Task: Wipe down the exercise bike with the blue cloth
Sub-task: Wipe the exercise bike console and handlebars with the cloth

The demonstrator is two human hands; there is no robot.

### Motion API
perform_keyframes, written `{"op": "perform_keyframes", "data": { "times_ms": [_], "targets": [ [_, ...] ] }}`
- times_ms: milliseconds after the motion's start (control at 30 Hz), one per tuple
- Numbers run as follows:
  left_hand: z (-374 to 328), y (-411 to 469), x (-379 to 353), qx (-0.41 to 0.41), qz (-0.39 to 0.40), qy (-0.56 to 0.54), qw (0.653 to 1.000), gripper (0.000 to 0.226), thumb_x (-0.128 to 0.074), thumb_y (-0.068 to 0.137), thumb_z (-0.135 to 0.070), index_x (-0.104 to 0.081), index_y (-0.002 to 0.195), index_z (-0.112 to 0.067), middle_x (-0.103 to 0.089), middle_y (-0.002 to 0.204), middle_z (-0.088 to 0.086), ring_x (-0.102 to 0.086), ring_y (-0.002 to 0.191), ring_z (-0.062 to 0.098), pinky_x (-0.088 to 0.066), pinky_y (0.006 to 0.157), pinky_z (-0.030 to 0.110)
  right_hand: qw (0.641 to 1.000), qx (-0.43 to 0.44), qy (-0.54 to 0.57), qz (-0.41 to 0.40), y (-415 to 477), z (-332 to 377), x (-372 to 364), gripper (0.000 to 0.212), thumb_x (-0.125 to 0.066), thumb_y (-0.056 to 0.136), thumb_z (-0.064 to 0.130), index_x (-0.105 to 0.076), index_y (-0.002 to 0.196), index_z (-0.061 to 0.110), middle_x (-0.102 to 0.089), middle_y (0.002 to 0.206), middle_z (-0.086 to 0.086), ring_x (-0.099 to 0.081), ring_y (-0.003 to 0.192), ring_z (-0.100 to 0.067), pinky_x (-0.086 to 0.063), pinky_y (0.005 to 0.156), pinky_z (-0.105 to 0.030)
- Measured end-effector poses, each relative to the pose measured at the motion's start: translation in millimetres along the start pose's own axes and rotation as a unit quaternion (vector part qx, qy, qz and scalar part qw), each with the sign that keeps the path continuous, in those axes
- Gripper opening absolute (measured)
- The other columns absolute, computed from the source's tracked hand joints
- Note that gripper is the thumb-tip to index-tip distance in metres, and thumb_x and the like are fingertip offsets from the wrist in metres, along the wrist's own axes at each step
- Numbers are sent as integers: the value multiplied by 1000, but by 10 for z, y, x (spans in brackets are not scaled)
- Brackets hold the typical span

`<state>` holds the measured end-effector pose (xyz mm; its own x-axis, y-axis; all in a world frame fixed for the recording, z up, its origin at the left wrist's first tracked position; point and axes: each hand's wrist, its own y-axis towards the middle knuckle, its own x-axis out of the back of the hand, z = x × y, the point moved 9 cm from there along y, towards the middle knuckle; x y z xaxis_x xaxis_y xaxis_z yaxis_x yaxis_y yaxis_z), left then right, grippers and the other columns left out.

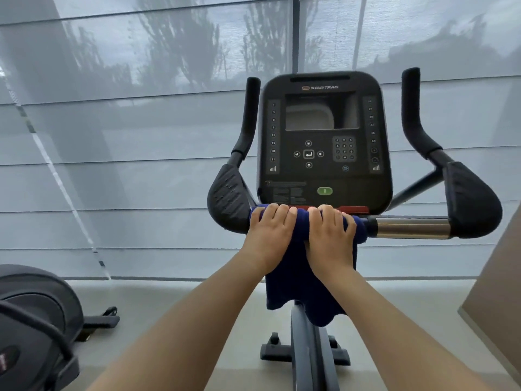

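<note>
The exercise bike's black console (324,139) faces me, with padded arm rests and upright grips on both sides. A dark blue cloth (298,280) is draped over the horizontal handlebar (411,227) just below the console and hangs down in front of the bike's post. My left hand (269,231) and my right hand (329,235) sit side by side on top of the bar, fingers curled over it, both pressing the cloth around the bar. The bar's left half is hidden under cloth and hands; its shiny metal right half is bare.
Behind the bike is a wall of windows with translucent blinds. Another black exercise machine (33,320) stands at the lower left. A beige wall or pillar (496,292) rises at the right edge. The bike's base foot (282,352) rests on grey floor.
</note>
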<state>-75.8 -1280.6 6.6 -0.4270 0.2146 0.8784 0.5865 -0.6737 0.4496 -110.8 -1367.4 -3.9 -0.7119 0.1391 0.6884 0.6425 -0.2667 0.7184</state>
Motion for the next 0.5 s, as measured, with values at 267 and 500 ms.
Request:
{"op": "perform_keyframes", "data": {
  "times_ms": [267,500],
  "targets": [
    [389,-207,402,-85,17,-93,992,42,-58,87,-10,-48,126,-18,-45,136,-1,-40,126,19,-47,95,37,991,31,130,-31,-129,242,482,35,-78,70,23,-69,104,16,-64,110,-13,-61,98,-33,-51,78,-44],
    [797,-474,776,-62,-51,-92,992,36,-59,86,-12,-53,120,-19,-45,128,0,-48,111,22,-53,76,37,983,-22,177,40,-34,685,661,17,-60,86,28,-68,102,27,-61,90,-1,-60,78,-24,-41,57,-27]
  ]
}}
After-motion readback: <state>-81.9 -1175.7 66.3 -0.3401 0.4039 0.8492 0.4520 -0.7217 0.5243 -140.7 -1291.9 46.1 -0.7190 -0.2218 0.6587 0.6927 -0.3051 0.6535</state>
